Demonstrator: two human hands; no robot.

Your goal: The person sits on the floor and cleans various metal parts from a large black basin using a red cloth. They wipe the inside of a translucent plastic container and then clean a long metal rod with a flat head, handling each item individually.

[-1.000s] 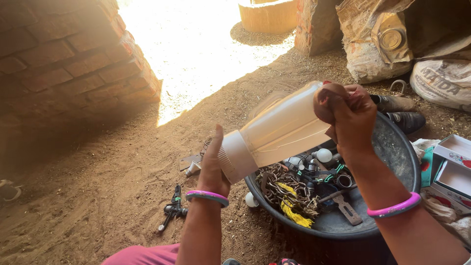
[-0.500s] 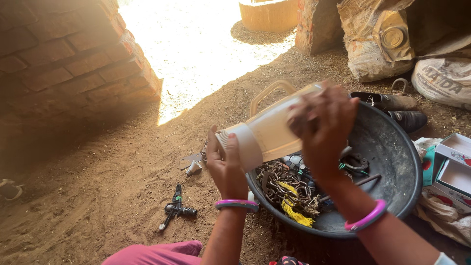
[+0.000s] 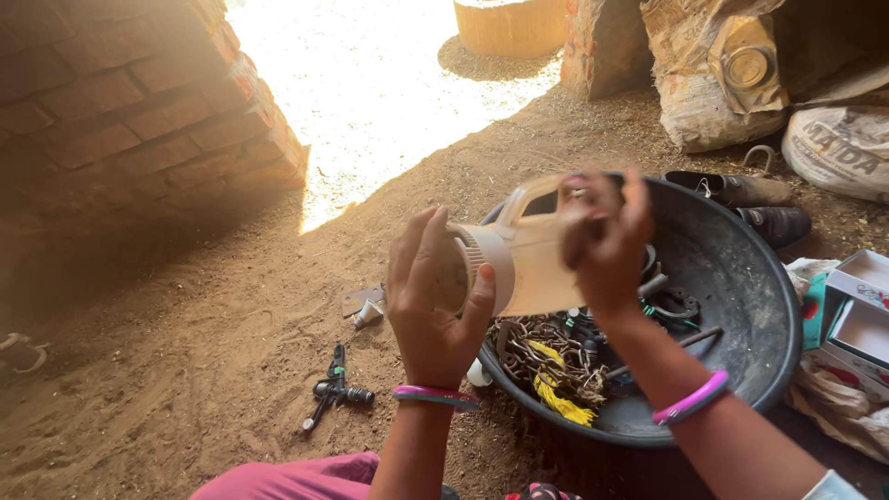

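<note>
A cream plastic jug (image 3: 532, 255) with a handle and a ribbed cap lies sideways in the air above a black metal basin (image 3: 741, 306). My right hand (image 3: 602, 245) grips the jug's body from above. My left hand (image 3: 431, 301) cups the capped end, fingers spread around the cap. Both wrists wear pink bangles. The basin holds a tangle of dark chain, wires, small metal parts and a yellow tassel (image 3: 560, 393).
A small black tool (image 3: 335, 391) and a metal scrap (image 3: 363, 306) lie on the dirt floor. A brick wall (image 3: 120, 120) stands at left. Sacks (image 3: 722, 74), black shoes (image 3: 741, 190) and open boxes (image 3: 857, 315) sit at right. Sunlit ground lies beyond.
The jug has been lowered and turned from a steep tilt to nearly level. My left hand slid from under its end to cup the cap. My right hand moved down with it.
</note>
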